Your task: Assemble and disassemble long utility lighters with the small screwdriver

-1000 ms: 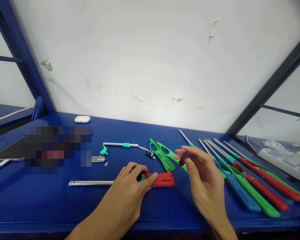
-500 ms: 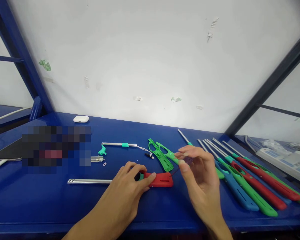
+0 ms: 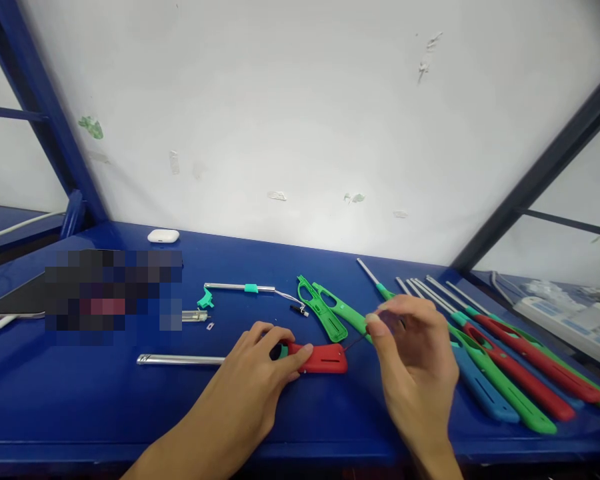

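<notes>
On the blue table lies a red long-nosed lighter (image 3: pixel 329 359), its silver tube pointing left. My left hand (image 3: pixel 260 373) grips it, thumb across the handle and fingers wrapped over the trigger end. The fingers of my right hand (image 3: pixel 410 353) are closed round a small screwdriver (image 3: pixel 354 343); its thin shaft slants down to the right end of the red handle. Most of the screwdriver's handle is hidden in the palm. Just behind are two green lighter handle halves (image 3: pixel 330 323) (image 3: pixel 347 310), the right one partly covered by my right hand.
At right lie several assembled lighters (image 3: pixel 510 380) in blue, green and red. Behind the left hand are a metal tube with wires (image 3: pixel 230 287), a teal trigger (image 3: pixel 206 298) and a clear fuel tank (image 3: pixel 195 316). A white case (image 3: pixel 163 236) stands near the wall.
My right hand has shifted slightly right and its fingers have curled further round the screwdriver. The left hand and the red lighter stay in place.
</notes>
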Tool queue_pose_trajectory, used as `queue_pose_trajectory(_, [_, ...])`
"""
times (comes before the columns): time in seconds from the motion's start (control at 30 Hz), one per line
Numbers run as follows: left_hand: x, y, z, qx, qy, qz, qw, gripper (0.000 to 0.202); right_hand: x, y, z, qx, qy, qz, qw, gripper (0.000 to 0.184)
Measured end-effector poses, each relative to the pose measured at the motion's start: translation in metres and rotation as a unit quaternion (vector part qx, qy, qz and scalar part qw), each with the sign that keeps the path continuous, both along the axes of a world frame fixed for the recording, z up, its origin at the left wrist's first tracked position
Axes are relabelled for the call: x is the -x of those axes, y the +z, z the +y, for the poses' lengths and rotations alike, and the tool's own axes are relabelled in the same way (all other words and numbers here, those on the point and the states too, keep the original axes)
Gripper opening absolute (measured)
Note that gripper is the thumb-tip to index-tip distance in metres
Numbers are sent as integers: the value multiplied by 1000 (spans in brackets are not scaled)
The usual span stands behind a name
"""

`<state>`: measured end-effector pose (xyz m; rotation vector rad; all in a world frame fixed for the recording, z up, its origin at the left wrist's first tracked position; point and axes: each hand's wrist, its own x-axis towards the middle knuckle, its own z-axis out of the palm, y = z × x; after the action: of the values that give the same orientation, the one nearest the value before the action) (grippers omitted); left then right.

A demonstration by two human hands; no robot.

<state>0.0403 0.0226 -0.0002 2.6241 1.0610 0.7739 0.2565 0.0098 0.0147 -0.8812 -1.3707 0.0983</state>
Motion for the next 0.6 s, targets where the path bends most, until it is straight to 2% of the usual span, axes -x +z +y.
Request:
queue_pose_trajectory(0.17, [0,-1,0,-9,-4,-4,1000,36,0,1,-2,48,19,-17,999,33])
queue_pose_trajectory(0.33, [1,-4,3,-22,-9,-11,1000,37,1,7,0,-47,21,-15,999,23])
queue_pose_trajectory(0.5, [0,-9,3,-25,-5,-26,999,38,1,4,-3,25,30,-10,999,32])
queue_pose_trajectory(0.6, [0,-8,3,-30,-2,-20,999,38,3,2,-3,23,43,-20,999,31])
